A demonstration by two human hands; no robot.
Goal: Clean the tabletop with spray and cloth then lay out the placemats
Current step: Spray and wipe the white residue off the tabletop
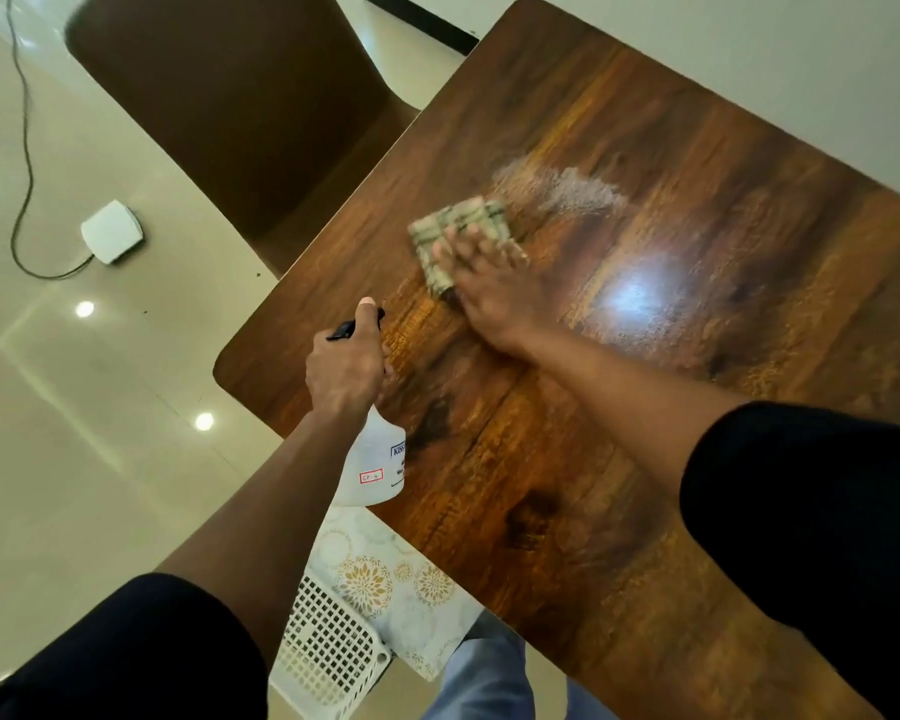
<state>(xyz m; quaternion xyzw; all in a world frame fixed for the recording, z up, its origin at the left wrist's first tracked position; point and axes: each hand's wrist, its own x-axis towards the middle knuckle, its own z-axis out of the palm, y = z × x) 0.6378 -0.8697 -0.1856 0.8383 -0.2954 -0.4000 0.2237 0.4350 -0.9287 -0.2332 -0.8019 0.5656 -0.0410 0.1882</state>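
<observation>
While the left grip (345, 363) clutches the spray bottle (372, 472) at the tabletop (619, 459) edge, right grip (481, 275) (fingers spread) flat on cloth (455, 228), mid-table.

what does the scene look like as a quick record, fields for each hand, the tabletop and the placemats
left hand: grips the spray bottle by its trigger head, near the table edge
right hand: presses flat on the cloth
tabletop: wooden, a misty spray patch just beyond the cloth
placemats: not laid out, patterned, below the table edge beside a white basket
chair: brown, at the far side
</observation>
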